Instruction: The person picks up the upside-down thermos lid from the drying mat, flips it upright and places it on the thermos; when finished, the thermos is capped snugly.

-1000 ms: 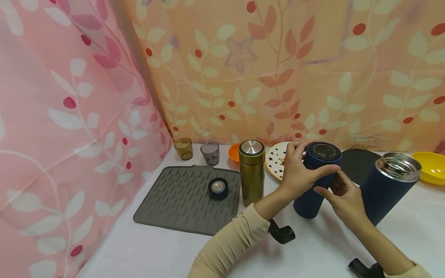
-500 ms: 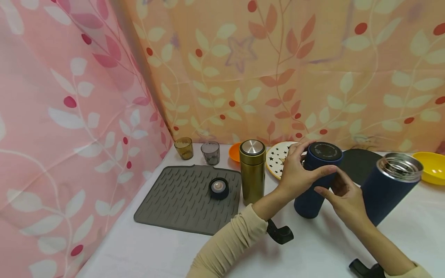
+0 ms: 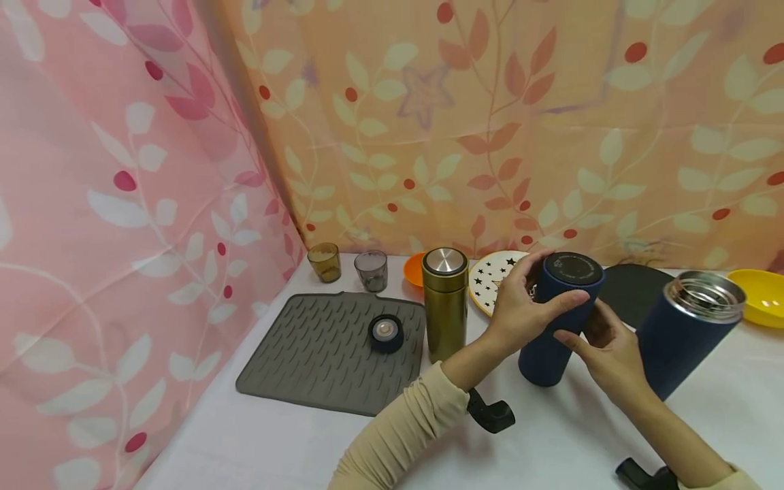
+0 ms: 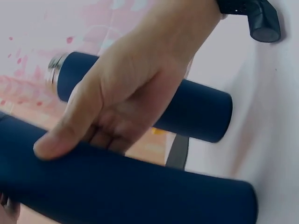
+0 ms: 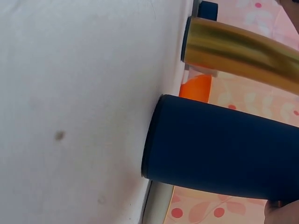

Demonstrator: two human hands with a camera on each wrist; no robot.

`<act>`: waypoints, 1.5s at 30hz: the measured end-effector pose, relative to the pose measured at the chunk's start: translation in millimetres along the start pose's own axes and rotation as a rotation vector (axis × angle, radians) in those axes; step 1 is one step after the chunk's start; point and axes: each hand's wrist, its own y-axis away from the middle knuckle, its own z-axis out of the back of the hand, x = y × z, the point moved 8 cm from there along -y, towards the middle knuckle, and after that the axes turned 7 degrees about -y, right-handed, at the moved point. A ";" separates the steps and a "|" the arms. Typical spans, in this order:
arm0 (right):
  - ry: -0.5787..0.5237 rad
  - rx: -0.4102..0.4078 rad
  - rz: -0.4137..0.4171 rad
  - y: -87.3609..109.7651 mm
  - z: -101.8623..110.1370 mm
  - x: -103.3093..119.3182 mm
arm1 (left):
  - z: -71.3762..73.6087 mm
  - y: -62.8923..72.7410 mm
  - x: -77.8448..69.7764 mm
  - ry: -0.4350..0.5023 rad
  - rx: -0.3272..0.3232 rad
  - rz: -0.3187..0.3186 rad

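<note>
Holding the navy insulated bottle (image 3: 554,340) with both hands, a bit right of the middle; seemingly resting its base on the white tablecloth (image 3: 520,463), perhaps letting the table take the weight; gripping up high with the left hand (image 3: 520,309), curling the fingers around the far side and laying the thumb across the front, just under the black round top (image 3: 574,268); likely doing so to stop any wobble; gripping lower with the right hand (image 3: 612,350), pressing the thumb on the side and bending the fingers behind; not being able to tell how hard from here.

Having an open navy bottle (image 3: 680,340) just right of the right hand; having a gold flask (image 3: 445,313) near the left wrist, with its silver top on; seeing a dark cap (image 3: 386,333) lying on the gray ribbed mat (image 3: 306,354), maybe put there to stop a slip.

Seeing, farther back, an amber glass (image 3: 324,262), a gray glass (image 3: 371,272), an orange bowl (image 3: 414,270), a star-print plate (image 3: 490,279) partly behind the left hand, a black round mat (image 3: 633,289) and a yellow bowl (image 3: 765,299); likely tucking these near the leafy curtain (image 3: 459,122) to give the hands room.
</note>
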 end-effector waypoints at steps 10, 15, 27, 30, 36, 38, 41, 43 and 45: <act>-0.016 0.003 0.043 -0.1 -1.3 3.0 | 0.0 -0.2 -0.5 -0.111 -0.054 -0.015; -0.017 0.022 0.034 0.1 -2.7 2.6 | 0.9 -1.8 5.4 0.026 0.009 0.003; 0.031 0.025 -0.015 -1.2 -0.2 -0.9 | -0.3 -2.9 7.2 0.125 0.098 0.049; 0.027 0.013 -0.023 -1.1 0.7 -2.7 | -2.0 1.1 5.7 0.054 0.022 0.065; 0.006 0.005 -0.004 -0.6 0.6 -3.9 | -3.0 5.4 3.3 -0.037 -0.121 0.102; -0.006 0.008 -0.002 -0.6 0.5 -3.8 | -2.2 5.9 4.2 -0.048 -0.139 0.117; -0.006 0.009 0.004 -0.6 1.2 -2.4 | -1.7 5.4 3.8 -0.047 -0.135 0.101; -0.008 0.009 0.008 -0.8 1.7 -1.3 | -1.5 4.6 2.5 -0.038 -0.122 0.072; 0.000 0.012 0.015 -0.7 2.1 0.0 | -0.9 4.4 0.9 -0.043 -0.105 0.039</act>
